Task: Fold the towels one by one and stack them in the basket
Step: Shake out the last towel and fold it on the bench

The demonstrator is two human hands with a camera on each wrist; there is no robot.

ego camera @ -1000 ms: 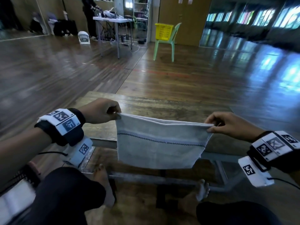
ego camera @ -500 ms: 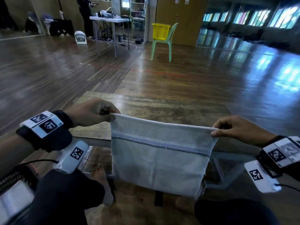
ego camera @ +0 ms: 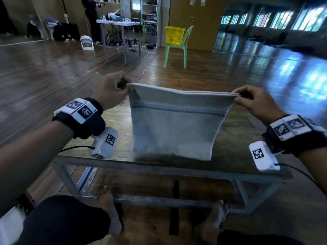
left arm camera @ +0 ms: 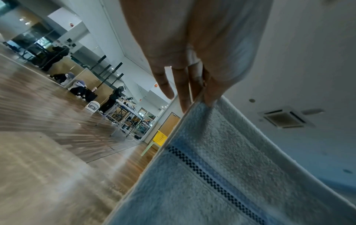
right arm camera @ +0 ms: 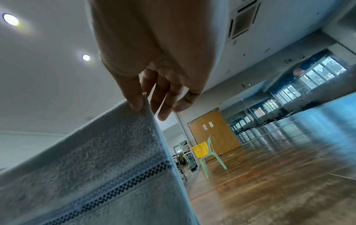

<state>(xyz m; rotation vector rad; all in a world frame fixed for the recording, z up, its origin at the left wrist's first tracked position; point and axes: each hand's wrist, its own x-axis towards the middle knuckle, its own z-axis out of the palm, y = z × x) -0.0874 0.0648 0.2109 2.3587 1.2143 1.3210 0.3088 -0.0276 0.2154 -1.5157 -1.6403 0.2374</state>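
Towel [ego camera: 174, 128], soft, light and limp by the look of it, hangs doubled above the table [ego camera: 235, 138], pinched at its top corners by left hand [ego camera: 110, 93] and right hand [ego camera: 254, 101], the best holds for keeping its edges aligned.

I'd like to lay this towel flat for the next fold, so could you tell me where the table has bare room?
The wooden table shows bare wood between the left hand and the hanging towel, and again on the strip under the right hand. The middle is hidden behind the towel, so it cannot be judged. Nothing looks crowded.
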